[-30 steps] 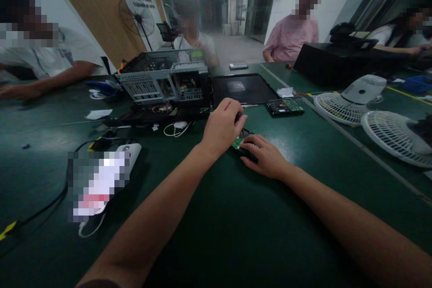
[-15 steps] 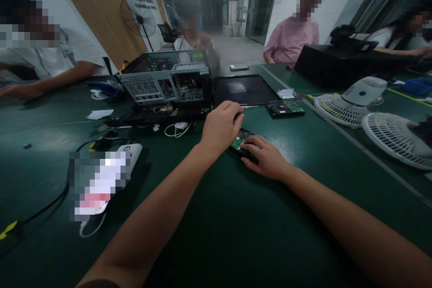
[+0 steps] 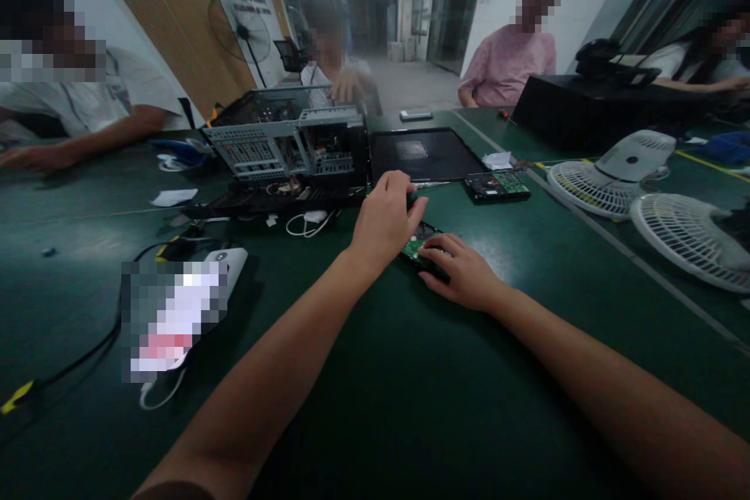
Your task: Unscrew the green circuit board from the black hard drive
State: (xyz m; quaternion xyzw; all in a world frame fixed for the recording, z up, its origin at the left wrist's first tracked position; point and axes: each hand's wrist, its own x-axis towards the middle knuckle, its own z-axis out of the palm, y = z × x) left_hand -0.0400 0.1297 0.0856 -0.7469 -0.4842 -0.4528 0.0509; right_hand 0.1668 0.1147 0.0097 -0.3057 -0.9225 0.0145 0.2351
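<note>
A hard drive (image 3: 413,248) with a green circuit board lies on the green table in front of me, partly covered by both hands. My right hand (image 3: 460,269) rests at its near right side, fingers curled over the board and thumb at the edge, holding it. Above the drive's far left part, my left hand (image 3: 387,215) is closed, its wrist bent. Something dark shows between its thumb and fingers, too hidden to name. Another hard drive (image 3: 498,186) lies apart from my hands, farther back on the right.
An opened computer case (image 3: 287,144) stands at the back left, beside a black side panel (image 3: 425,155). White fans (image 3: 591,183) lie on the right. A phone (image 3: 181,312) with a cable is at the left. Several people sit around the table.
My left hand has shifted very slightly over the drive; my right hand stays in place. Across the table, a person's hand has moved to the top of the computer case.
</note>
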